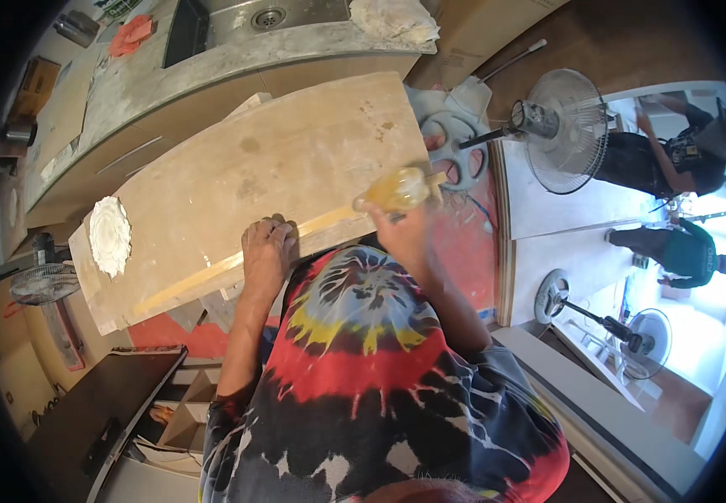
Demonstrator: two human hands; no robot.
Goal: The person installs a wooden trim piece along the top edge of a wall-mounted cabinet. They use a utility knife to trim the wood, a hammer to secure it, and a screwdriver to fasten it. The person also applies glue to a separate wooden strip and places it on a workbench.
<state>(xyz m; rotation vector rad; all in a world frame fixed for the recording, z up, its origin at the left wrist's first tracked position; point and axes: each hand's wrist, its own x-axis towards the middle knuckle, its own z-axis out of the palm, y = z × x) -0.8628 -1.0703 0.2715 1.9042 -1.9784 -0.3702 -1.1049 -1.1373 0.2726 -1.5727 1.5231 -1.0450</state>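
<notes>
A long pale wooden board [296, 142] lies in front of me, with a narrow wooden strip [203, 275] along its near edge. My left hand [267, 247] rests at that edge, fingers bent and close together over the strip. Toward the board's right end, my right hand [396, 226] grips a yellowish translucent bottle [398, 189], which is tilted and blurred by motion. The bottle hides part of the strip below it. A thick white mass [111, 236], like putty or paste, sits on the board's left end.
Beyond the board runs a dusty counter [237, 63] with a sink [300, 10] and a red cloth [131, 35]. A standing fan [560, 126] is at the right, another [644, 339] lower right. Two other people [673, 151] are in the bright area at far right.
</notes>
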